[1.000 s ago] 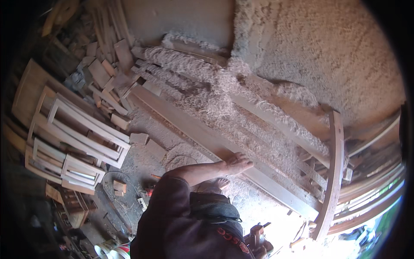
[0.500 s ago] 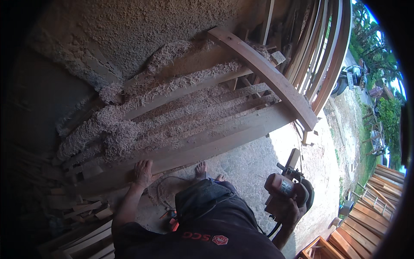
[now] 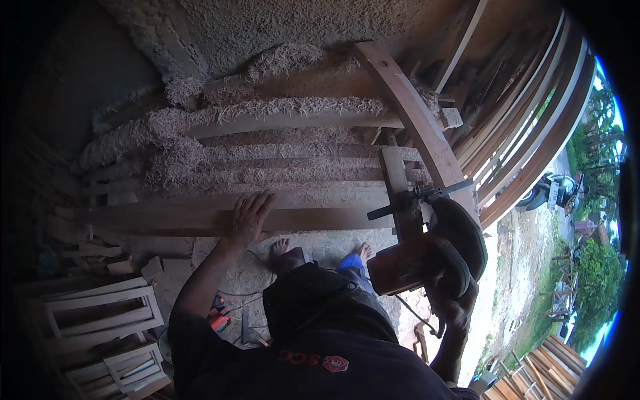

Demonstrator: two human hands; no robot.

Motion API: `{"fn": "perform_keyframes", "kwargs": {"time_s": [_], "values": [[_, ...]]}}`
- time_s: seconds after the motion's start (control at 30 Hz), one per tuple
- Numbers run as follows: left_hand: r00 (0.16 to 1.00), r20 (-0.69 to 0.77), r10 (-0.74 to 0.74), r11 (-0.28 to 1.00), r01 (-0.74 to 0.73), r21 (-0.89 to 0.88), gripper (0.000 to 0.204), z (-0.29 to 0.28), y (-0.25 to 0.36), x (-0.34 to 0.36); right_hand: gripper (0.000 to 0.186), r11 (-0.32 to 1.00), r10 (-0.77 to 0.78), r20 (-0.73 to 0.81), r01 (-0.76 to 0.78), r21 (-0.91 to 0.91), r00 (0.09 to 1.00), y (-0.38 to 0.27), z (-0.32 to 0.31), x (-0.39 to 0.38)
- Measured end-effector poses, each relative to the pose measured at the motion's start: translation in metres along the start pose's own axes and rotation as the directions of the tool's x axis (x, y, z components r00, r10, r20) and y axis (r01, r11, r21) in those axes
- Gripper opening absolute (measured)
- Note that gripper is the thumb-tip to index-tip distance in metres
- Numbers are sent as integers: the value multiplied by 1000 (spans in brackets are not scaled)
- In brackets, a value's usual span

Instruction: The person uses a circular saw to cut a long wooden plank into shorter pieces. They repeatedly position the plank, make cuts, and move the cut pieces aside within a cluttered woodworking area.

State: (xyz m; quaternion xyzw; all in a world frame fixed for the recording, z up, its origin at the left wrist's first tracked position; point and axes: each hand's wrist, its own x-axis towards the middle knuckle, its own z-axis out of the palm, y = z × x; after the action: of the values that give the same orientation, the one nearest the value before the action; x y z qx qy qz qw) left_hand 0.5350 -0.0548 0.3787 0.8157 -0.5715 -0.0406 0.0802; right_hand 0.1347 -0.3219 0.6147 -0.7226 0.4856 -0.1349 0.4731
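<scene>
Swung nearer the long pale wooden plank (image 3: 310, 219), the brown-and-black power tool (image 3: 402, 265) fills the clenched right grip (image 3: 453, 301); leftward, the left grip (image 3: 251, 217), unclenched on the wood, should press steadily.

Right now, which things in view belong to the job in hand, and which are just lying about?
In use: long plank, with the left hand on it; power tool, held by the right hand.

Apparently just lying about: wood shavings; pale wooden frames; red object on the floor.
</scene>
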Motion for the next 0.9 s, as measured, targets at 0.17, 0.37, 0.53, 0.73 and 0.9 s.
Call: {"fn": "perform_keyframes", "kwargs": {"time_s": [0.17,0.37,0.53,0.73,0.9], "values": [[960,-132,-246,969,243,-35,114,-9,86,12,44,932,-320,470,362,0,823,9,-35,73],[926,-122,-358,929,340,-149,124,-31,158,13,53,901,-217,757,425,-88,616,19,-64,105],[960,-14,-278,959,277,-66,131,-29,192,29,48,828,-284,829,559,-42,482,30,-63,116],[943,160,-293,954,298,-14,130,-15,208,57,46,781,-343,850,624,21,401,46,-59,132],[941,41,-335,939,330,91,123,16,213,71,46,681,-358,874,733,2,330,53,-61,159]]}}
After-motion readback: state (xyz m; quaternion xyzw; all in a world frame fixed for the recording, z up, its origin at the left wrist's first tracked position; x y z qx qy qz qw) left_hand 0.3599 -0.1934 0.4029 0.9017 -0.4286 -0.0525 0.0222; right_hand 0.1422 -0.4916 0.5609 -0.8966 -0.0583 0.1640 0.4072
